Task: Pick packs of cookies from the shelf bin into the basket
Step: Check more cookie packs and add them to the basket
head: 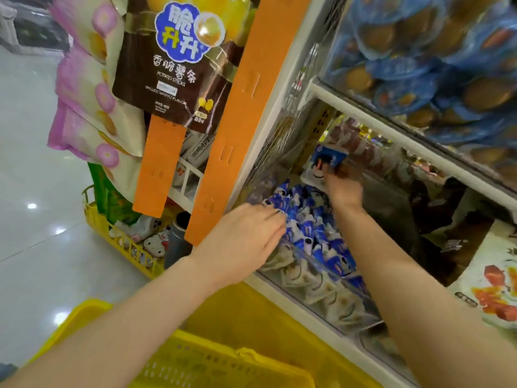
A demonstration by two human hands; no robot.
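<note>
While raised above far end of shelf bin (307, 287): right hand (342, 189) gripping one blue cookie pack (328, 159). Over bin's near-left corner, left hand (246, 236), fingers loosely spread, tips at heap of packs (313, 219) inside; contact unclear. Below bin front, yellow basket (246, 353).

Bright overhead light; floor (30, 205) glare; blurred, warped edges.

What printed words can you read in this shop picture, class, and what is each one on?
"脆升升": brown hanging snack bag.
"香脆薯条": same bag.
"POTATO STICKS": same bag.
"WAGYU FLAVOR": same bag.
Too blurred to read: blue-and-white cookie packs, small blue pack in the right hand.
</note>
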